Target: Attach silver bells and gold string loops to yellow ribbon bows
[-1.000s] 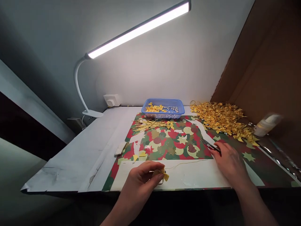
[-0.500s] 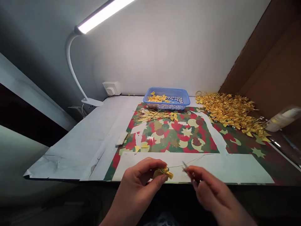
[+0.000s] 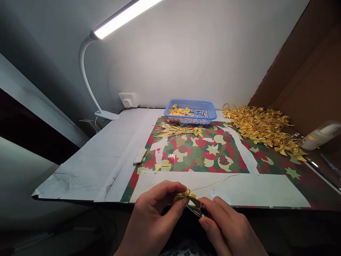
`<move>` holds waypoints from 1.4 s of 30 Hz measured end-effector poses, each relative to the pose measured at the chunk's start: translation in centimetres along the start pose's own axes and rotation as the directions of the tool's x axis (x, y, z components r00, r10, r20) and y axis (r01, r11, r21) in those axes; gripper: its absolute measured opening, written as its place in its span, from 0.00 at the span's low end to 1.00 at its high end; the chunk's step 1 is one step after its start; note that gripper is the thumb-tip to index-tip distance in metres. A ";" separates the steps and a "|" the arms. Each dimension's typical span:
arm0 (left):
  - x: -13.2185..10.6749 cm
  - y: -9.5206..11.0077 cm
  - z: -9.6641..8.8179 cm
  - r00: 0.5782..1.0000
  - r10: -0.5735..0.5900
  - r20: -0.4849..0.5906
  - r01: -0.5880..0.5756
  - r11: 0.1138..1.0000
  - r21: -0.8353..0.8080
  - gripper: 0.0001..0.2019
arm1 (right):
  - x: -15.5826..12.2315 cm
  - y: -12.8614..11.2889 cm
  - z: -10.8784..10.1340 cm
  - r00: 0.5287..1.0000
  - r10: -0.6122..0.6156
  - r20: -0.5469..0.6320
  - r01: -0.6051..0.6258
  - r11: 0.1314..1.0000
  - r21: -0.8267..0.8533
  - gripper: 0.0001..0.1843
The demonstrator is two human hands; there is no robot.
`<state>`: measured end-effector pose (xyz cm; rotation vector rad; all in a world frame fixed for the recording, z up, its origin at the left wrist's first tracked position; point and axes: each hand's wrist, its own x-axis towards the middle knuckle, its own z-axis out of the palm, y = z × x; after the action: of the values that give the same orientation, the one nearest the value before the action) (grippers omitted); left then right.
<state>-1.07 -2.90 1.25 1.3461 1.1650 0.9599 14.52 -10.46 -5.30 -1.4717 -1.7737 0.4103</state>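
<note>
My left hand (image 3: 160,206) pinches a small golden-yellow ribbon bow (image 3: 191,195) between thumb and fingertips. A silver bead (image 3: 188,191) sits at its middle. From the bow a thin gold cord (image 3: 213,184) trails up and right over the white strip. My right hand (image 3: 223,220) is closed round metal thread snips (image 3: 196,210). Their two blades are spread apart and point left, with the tips right at the bow's lower edge. Part of the bow is hidden behind my left fingers, and the snips' rear end behind my right hand.
A blue basket (image 3: 190,120) holds yellow bows and silver beads. Before it lies a bundle of gold cords (image 3: 173,131). Finished-looking gold bows are heaped (image 3: 261,124) at right, near a white bottle (image 3: 322,136). A lit lamp (image 3: 86,71) stands at left.
My right hand has moved left and down, bringing the snips from above the white strip to the bow. The left hand still pinches the bow in nearly the same place.
</note>
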 end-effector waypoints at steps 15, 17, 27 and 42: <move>-0.1 0.0 0.0 1.000 -0.017 -0.021 0.017 1.000 -0.025 0.06 | 0.1 -0.1 0.4 0.999 0.045 -0.015 -0.044 0.997 0.064 0.18; -0.1 0.0 0.1 1.000 -0.003 -0.019 0.003 1.000 -0.020 0.06 | 0.2 -0.1 0.5 0.999 0.039 -0.024 -0.038 0.997 0.062 0.19; -0.1 0.0 0.0 0.990 -0.104 0.090 0.112 0.989 -0.091 0.04 | 0.5 -0.4 0.2 0.999 0.051 0.012 -0.052 0.993 0.107 0.18; 0.1 -0.2 -0.2 0.990 -0.110 0.092 0.119 0.987 -0.106 0.03 | 1.1 -0.5 -0.2 0.997 0.064 0.031 -0.068 0.991 0.116 0.17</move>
<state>-1.29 -2.74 1.11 1.2066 1.0957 0.8631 14.31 -9.65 -4.49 -1.4508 -1.6957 0.5613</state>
